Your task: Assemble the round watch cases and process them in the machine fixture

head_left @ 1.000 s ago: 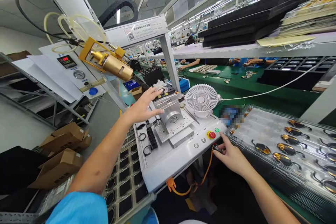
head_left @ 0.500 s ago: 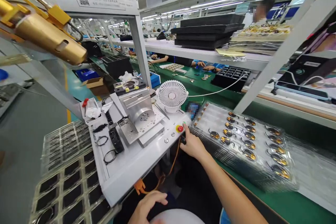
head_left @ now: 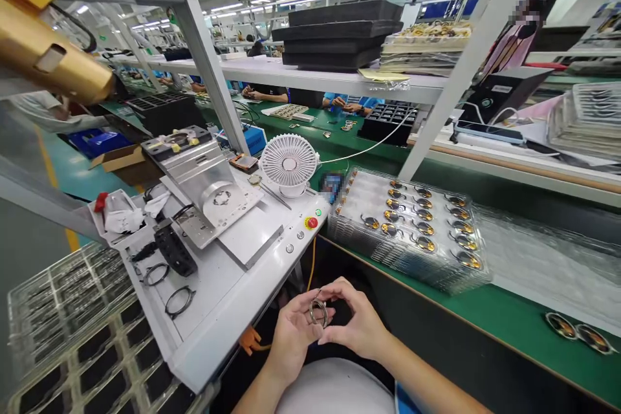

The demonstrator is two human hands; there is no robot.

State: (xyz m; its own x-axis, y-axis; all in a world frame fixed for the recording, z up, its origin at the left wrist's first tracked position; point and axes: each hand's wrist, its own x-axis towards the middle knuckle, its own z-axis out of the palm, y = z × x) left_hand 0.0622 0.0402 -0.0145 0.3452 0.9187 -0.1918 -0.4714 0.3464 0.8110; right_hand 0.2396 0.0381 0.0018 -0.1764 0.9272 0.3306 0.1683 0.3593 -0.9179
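In front of my lap, my left hand (head_left: 292, 335) holds a small round metal ring (head_left: 312, 315) between thumb and fingers. My right hand (head_left: 361, 323) curves around the ring's other side, thumb and fingertips at its edge. Part of the ring is hidden by the fingers. Beyond the hands is the white machine base (head_left: 252, 297), with a red emergency-stop button (head_left: 312, 223), a green-lit button (head_left: 318, 212) and silver buttons on its front panel. A metal fixture (head_left: 218, 200) with a round hub stands on the base.
A white fan (head_left: 290, 165) sits at the base's back corner. Stacked clear trays (head_left: 412, 233) of small round parts stand right, with two joined round pieces (head_left: 577, 333) on the green bench. A gold cylindrical machine head (head_left: 53, 45) hangs upper left. Black-celled trays (head_left: 97, 356) lie lower left.
My right hand has left the machine's button panel and come back to my lap. My left hand has risen to meet it, and the metal ring now shows between them. The view has turned right.
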